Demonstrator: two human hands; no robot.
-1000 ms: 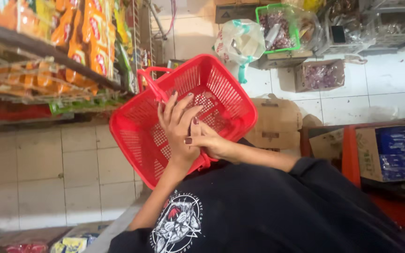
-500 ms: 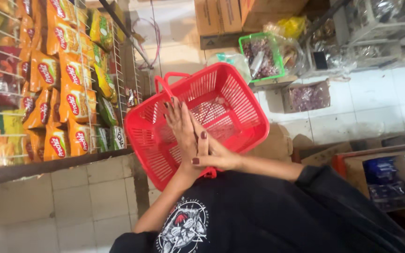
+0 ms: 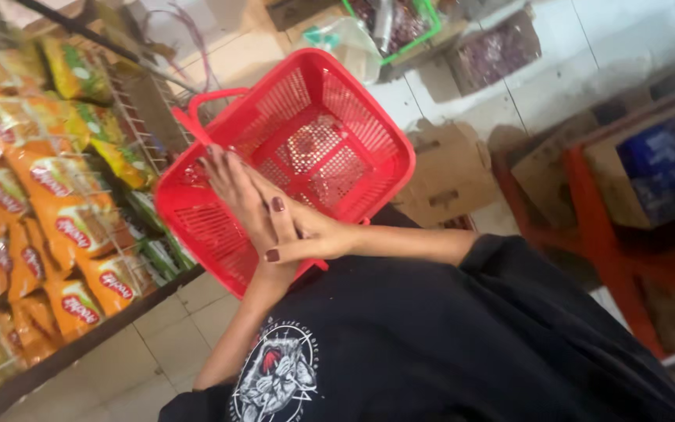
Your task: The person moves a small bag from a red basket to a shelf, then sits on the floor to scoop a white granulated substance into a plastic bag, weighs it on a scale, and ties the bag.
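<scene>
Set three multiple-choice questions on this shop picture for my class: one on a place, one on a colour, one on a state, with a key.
1. Where do the orange snack packets hang?
A. On the wire rack at the picture's left
B. Inside the basket
C. On the floor tiles

2. What colour is the plastic basket?
A. Green
B. Red
C. Blue

3. How are the two hands held?
A. Clenched in fists
B. Wide apart
C. Flat, palm against palm

Key:
1 A, the packets hang in rows on the rack beside the basket.
2 B, its mesh walls, rim and handles are all red.
3 C, the fingers lie straight and the palms meet in front of the basket.
</scene>
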